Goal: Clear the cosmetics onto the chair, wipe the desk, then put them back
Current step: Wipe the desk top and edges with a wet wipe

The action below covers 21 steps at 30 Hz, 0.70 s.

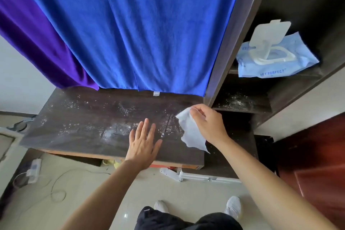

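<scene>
The dark wooden desk (78,123) is bare of cosmetics and speckled with white powder and dust. My right hand (207,123) pinches a white wet wipe (190,132) by its top corner, so the sheet hangs just above the desk's right end. My left hand (142,143) lies flat with straight, spread fingers over the desk's front middle, beside the wipe. No cosmetics and no chair are in view.
A blue wet-wipe pack (276,56) with its white lid flipped up lies on a shelf at the right. Below it a dusty shelf (240,101). Blue cloth (134,30) and purple cloth (37,43) hang behind the desk. A power strip (33,170) and cable lie on the floor.
</scene>
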Each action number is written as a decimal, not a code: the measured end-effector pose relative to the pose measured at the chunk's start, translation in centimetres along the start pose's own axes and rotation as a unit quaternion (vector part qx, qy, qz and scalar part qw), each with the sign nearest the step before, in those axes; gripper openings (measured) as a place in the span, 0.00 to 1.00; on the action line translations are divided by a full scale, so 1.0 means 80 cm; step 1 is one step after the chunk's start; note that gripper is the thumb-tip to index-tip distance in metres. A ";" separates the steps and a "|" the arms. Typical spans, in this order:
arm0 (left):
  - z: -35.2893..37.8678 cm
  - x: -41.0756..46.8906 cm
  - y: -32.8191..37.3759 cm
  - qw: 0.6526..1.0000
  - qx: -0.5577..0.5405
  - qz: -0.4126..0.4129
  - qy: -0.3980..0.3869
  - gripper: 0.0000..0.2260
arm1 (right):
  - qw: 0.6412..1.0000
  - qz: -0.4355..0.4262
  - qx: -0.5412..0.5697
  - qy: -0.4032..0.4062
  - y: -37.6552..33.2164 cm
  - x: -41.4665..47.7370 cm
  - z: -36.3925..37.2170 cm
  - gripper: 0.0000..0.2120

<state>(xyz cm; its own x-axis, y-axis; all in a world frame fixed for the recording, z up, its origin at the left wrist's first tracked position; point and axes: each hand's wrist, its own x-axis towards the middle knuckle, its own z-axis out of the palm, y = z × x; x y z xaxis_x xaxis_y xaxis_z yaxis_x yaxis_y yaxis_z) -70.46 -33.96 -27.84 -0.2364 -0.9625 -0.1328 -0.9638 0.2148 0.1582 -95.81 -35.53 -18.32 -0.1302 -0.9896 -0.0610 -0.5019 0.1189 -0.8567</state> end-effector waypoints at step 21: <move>0.118 0.064 -0.042 0.997 0.008 -0.052 -0.050 0.32 | 0.899 0.027 -0.389 -0.198 0.183 -0.036 0.160 0.33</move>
<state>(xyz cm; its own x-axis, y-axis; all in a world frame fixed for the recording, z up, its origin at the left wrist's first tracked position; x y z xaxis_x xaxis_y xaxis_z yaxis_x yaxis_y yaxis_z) -69.60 -38.09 -38.33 -0.1453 -0.9589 -0.2439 -0.9854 0.1180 0.1228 -91.83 -31.95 -37.28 0.0642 -0.9134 -0.4019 -0.9706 0.0365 -0.2379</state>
